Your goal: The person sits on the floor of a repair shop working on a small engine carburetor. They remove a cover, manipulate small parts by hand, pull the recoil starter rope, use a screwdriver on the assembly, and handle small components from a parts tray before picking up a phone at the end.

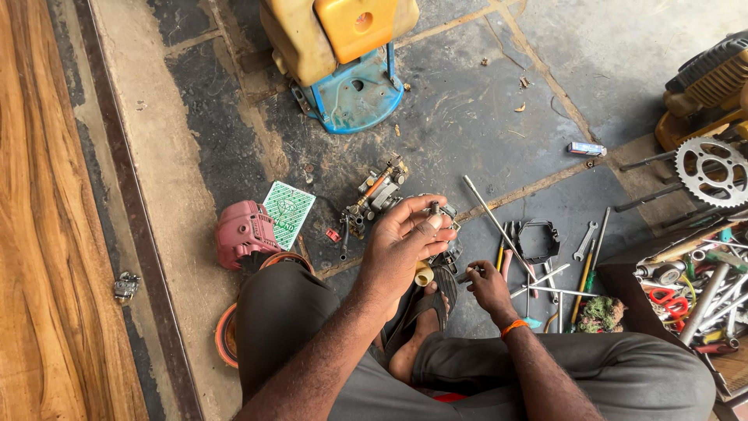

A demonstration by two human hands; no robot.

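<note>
Gripping a small metal carburetor part [436,214] in our left hand [401,249], we are pinching a thin tool [470,271] in our right hand [491,290], just right of it; its tiny pieces may be slipping toward the floor [483,101].

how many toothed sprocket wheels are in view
1: the grey sprocket lies at the right edge beside the yellow machine; more may be hidden in the tool pile.
</note>
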